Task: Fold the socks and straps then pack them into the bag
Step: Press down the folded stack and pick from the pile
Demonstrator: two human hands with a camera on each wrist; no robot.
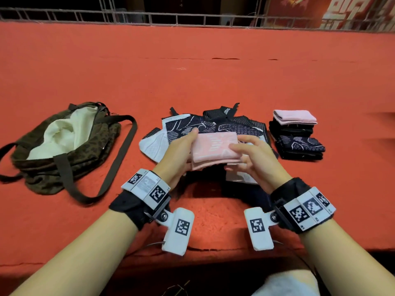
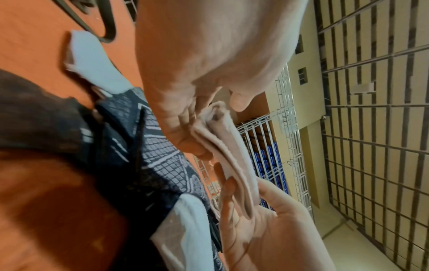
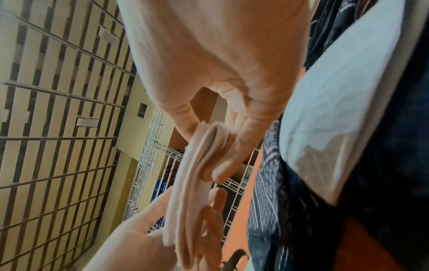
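Left hand pinches one end of the folded pink sock — right hand clamps the other end, thumb over, fingers under. Sock is held flat above the unfolded pile, long axis running left–right between the hands. Folded stack lies just to the right, nearer the right hand; open bag sits well left — likely stack first.

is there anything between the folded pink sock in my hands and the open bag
Nothing visible blocks it. The folded pink sock is held above the unfolded pile, and only bare red cloth and a strap lie before the open leopard-print bag to its left.
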